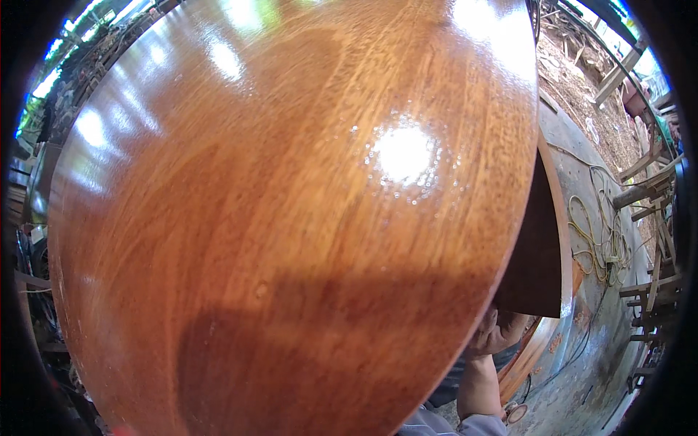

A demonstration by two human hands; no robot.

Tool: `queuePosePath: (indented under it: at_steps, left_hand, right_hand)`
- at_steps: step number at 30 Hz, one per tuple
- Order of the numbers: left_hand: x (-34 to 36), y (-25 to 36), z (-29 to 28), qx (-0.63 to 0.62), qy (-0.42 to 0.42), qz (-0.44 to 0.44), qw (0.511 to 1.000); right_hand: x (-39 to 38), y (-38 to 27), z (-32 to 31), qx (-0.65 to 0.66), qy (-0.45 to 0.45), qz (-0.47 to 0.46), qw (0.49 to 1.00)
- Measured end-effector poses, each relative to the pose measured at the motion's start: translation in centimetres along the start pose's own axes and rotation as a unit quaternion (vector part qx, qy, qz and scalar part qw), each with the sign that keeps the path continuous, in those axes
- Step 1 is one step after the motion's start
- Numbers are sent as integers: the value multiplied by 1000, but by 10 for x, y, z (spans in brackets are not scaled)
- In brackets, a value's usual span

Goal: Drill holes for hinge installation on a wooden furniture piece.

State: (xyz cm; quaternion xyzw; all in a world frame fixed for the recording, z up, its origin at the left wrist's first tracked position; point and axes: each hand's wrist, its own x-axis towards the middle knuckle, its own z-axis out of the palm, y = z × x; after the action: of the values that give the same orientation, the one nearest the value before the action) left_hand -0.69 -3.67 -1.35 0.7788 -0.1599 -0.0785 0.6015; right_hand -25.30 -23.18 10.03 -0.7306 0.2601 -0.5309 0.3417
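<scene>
A broad, glossy reddish-brown wooden panel [313,189] fills most of the head view, very close, with bright reflections and a dark shadow across its lower part. At the panel's lower right edge is my right hand [502,333], its fingers curled in against that edge and partly hidden behind it. The forearm rises from the lower edge out of a grey sleeve. Just above the hand, a dark brown board [536,254] with a lighter edge stands behind the panel. My left hand does not show.
On the grey concrete floor [582,363] at the right lie a coiled yellowish cord [600,236] and a dark cable. A long varnished wooden piece [529,356] lies beside my forearm. Wooden frames [654,291] line the far right, with wood shavings [582,94] behind.
</scene>
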Motion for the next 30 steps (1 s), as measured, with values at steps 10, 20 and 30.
queuePosePath:
  at_steps: [10, 20, 30]
  left_hand:
    - [0, 13, -2, 44, -15, 35, 998]
    - [-2, 17, 4, 0, 34, -15, 999]
    - [1, 0, 0, 3, -22, 53, 998]
  right_hand:
    - [12, 24, -22, -193, 177, -47, 964]
    - [-16, 7, 6, -45, 49, -57, 996]
    - [-22, 15, 14, 18, 30, 48, 998]
